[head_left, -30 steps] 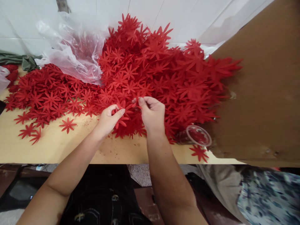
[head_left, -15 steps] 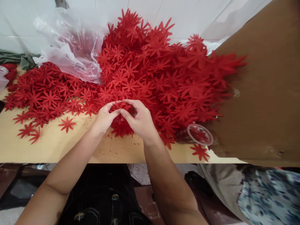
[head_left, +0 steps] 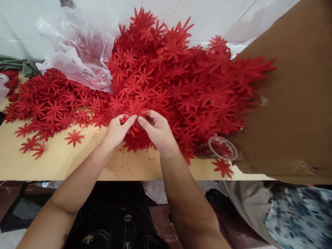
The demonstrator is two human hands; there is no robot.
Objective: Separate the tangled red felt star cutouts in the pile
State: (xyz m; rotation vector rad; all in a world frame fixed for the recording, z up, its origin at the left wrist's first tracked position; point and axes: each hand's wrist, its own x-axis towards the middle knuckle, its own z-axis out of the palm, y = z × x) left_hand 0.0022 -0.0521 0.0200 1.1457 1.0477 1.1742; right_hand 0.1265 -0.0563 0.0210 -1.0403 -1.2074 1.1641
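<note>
Between my two hands is a red fabric flower point(head_left: 135, 109) with long narrow petals. My left hand point(head_left: 119, 128) pinches it from the left, thumb and fingers closed on it. From the other side my right hand point(head_left: 157, 130) grips it, its thumb tip close to the left thumb. Some petals show below the thumbs; whether these belong to one flower or several layers I cannot tell. Right behind the hands rises a big heap of red flowers point(head_left: 181, 86). A flatter pile of red petal pieces point(head_left: 52, 103) spreads to the left.
A clear plastic bag point(head_left: 85, 58) lies over the piles against the tiled wall. At right a clear plastic cup point(head_left: 222, 148) lies on its side by a cardboard sheet point(head_left: 290, 114). One loose flower piece point(head_left: 74, 137) lies on the table point(head_left: 85, 162). Patterned cloth point(head_left: 301, 214) shows at lower right.
The flower between my hands has come up into view above and below my thumbs, where before it was mostly hidden. The fingertips have shifted slightly; the piles look the same.
</note>
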